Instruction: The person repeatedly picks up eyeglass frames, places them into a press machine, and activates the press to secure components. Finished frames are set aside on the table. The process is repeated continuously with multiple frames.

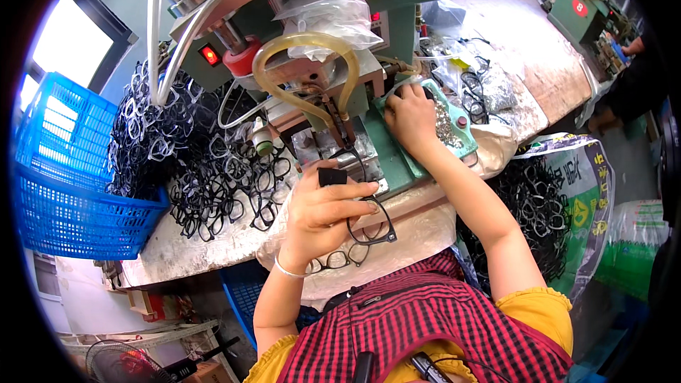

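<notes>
My left hand grips a black eyeglass frame by its rim, holding it up under the head of a green bench machine. My right hand reaches into a shallow teal tray full of small silvery metal parts, fingers curled down onto them. Another black frame lies on the cloth-covered table edge just below my left wrist.
A big heap of black eyeglass frames lies left of the machine beside a blue plastic basket. A woven sack at my right holds more frames. Another person's hand works at a second green machine far right.
</notes>
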`<state>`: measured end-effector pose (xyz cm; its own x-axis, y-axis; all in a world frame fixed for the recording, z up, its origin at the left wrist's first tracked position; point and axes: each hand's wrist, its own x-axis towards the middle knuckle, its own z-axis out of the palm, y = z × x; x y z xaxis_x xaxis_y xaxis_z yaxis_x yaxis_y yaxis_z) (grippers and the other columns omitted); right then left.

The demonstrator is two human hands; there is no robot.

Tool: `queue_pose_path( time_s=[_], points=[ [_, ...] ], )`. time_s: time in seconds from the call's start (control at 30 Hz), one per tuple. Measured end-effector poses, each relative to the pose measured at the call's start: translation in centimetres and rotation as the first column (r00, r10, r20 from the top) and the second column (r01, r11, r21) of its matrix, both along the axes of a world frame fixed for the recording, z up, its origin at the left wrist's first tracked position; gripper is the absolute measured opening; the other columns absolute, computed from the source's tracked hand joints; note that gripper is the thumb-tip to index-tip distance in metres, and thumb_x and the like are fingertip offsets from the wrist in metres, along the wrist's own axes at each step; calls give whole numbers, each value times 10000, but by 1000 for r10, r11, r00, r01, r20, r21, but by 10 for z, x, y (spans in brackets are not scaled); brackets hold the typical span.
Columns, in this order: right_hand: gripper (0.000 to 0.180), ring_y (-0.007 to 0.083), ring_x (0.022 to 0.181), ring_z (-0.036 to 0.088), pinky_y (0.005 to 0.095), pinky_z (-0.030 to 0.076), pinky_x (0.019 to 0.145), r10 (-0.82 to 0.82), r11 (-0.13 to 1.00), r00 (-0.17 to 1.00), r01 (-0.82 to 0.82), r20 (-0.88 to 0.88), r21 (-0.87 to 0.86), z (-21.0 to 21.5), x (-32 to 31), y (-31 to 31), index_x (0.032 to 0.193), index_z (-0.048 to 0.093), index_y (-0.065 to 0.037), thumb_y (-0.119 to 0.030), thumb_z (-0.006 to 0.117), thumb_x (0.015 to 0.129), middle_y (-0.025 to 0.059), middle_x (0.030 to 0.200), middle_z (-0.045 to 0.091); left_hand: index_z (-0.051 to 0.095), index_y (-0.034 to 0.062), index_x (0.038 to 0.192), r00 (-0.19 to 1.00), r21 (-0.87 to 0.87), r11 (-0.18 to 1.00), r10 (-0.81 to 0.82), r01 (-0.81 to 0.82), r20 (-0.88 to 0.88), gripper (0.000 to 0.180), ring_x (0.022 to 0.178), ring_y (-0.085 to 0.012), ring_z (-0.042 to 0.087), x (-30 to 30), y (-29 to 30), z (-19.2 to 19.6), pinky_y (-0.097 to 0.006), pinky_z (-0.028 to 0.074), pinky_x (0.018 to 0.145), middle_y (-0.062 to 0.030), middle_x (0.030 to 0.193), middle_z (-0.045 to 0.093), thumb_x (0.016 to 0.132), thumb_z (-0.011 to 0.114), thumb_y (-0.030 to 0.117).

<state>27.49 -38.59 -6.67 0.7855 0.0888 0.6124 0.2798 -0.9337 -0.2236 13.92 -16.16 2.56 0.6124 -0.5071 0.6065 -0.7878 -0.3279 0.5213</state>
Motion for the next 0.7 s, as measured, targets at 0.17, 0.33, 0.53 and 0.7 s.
queue_pose_path(
  time_s=[0.17, 0.33, 0.53, 0.7],
  points=[
    [115, 320, 944, 638, 433, 532, 773, 90, 970, 994, -102, 66, 219, -7, -32, -31, 883, 702, -75, -104, 702, 772, 104, 912, 671, 717, 6, 1064, 926, -50, 932, 363, -359, 104, 283, 1093, -346, 674, -54, 36, -25, -442, 495, 981, -195, 1171, 718, 781, 726, 22],
    [117, 63, 828, 608, 198, 468, 774, 100, 125, 994, 19, -31, 992, -29, -67, -78, 1036, 698, 12, -58, 685, 943, 4, 920, 691, 678, -39, 1087, 503, -383, 354, 751, -853, -427, 136, 1012, -175, 663, -77, 121, -77, -293, 514, 896, -118, 1089, 705, 979, 602, -8],
    [134, 61, 848, 604, 202, 465, 786, 270, 161, 962, -87, 41, 983, -26, -31, -44, 1044, 704, -18, 3, 674, 915, -5, 952, 690, 707, 16, 1084, 438, -207, 394, 863, -895, -250, 174, 887, -145, 654, 8, 187, -87, -267, 509, 804, -62, 1024, 716, 921, 691, 76],
    [103, 83, 849, 631, 229, 489, 826, 311, 347, 950, -137, 24, 928, 0, -39, -20, 984, 723, 1, -27, 723, 884, 14, 922, 719, 713, 100, 997, 69, 134, 48, 985, -990, 156, 224, 909, -294, 640, 89, 188, -79, -411, 503, 790, -72, 914, 660, 842, 763, 254]
  ],
)
